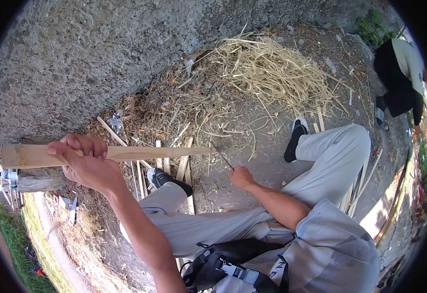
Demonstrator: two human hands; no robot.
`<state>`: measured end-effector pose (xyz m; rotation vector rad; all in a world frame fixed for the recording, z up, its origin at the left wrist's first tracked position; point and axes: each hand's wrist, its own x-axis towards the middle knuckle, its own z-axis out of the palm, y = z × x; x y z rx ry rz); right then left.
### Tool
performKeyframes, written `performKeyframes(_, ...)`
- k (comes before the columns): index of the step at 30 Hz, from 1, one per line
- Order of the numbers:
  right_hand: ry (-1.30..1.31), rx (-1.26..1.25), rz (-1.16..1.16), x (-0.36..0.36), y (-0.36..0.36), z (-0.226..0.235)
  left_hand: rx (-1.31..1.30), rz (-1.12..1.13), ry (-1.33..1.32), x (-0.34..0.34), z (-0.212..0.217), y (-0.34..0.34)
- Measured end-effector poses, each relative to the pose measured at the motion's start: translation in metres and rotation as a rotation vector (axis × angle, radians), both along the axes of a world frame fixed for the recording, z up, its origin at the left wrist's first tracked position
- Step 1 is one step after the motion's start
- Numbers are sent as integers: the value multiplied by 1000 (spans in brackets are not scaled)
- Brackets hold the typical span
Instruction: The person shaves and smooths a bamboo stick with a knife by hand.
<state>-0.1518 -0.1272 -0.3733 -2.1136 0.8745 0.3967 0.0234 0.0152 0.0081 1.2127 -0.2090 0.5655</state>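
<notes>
"What are the hands doing?"

"On my feed the left hand (89,161) is wrapped around a pale wooden slat (150,153), and the right hand (242,177) is closed on a thin dark blade (222,156) whose grip I can't see inside the fist. The blade meets the slat's narrow end."

"Where is that?"

"I'll go by the pile of shavings (277,71). The slat is held left of the pile and nearer the wearer, pointing sideways."

"And the surface?"

"I see brown dirt ground (272,171), with loose curls scattered between the pile and the wearer. Short strips (181,166) lie left of the pile, on the wearer's side."

"The surroundings?"

"It's outdoors. A rough grey surface (101,49) rises left of the pile; I make out grass (23,244) well to the pile's left, and another person (398,78) to its right."
</notes>
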Motion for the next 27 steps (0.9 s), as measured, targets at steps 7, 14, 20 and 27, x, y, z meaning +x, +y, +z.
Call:
performKeyframes(7, 152, 318, -153, 4, -14, 28, -15, -191, -2, 3, 1, 16)
performKeyframes(14, 56, 219, -33, 7, -15, 14, 277, -192, -66, 11, -1, 25)
performKeyframes(20, -142, 179, 127, 19, 1, 91, 395, -108, -255, 12, -7, 25)
performKeyframes(27, -479, 369, 130, 11, 34, 156, 3, -814, -131, 7, -2, 40)
